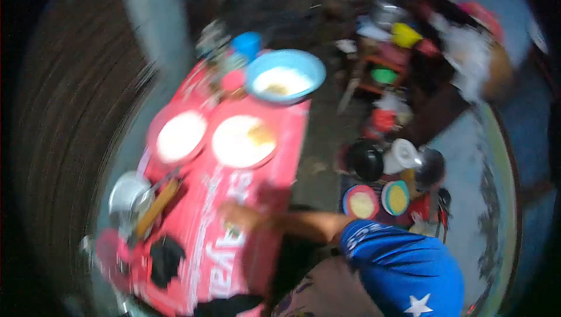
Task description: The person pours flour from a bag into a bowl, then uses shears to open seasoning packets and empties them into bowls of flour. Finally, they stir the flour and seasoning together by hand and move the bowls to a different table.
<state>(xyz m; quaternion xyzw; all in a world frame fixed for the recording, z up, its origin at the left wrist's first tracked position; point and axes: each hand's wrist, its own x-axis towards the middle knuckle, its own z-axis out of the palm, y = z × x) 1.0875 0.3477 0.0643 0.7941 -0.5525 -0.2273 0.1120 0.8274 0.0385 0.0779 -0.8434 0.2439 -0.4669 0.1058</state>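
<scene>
My right hand (241, 216) reaches from the blue sleeve (403, 264) across the red table cover (204, 217), low over its white lettering. Its fingers are smeared by motion, and I cannot tell whether they hold anything. Beyond the hand sit two pink basins with pale contents, the right basin (273, 154) and the left basin (153, 133). To the left of the hand are a wooden-looking stick (156, 209) and a silvery pot (130, 191). A black cloth-like thing (166, 260) lies nearer. My left hand is outside the picture.
A light-blue basin (315, 74) with white contents stands at the table's far end beside a blue cup (246, 45). Off to the right are a black pan (365, 161), a white container (402, 156) and two small bowls. A pillar (158, 19) rises at the table's far left.
</scene>
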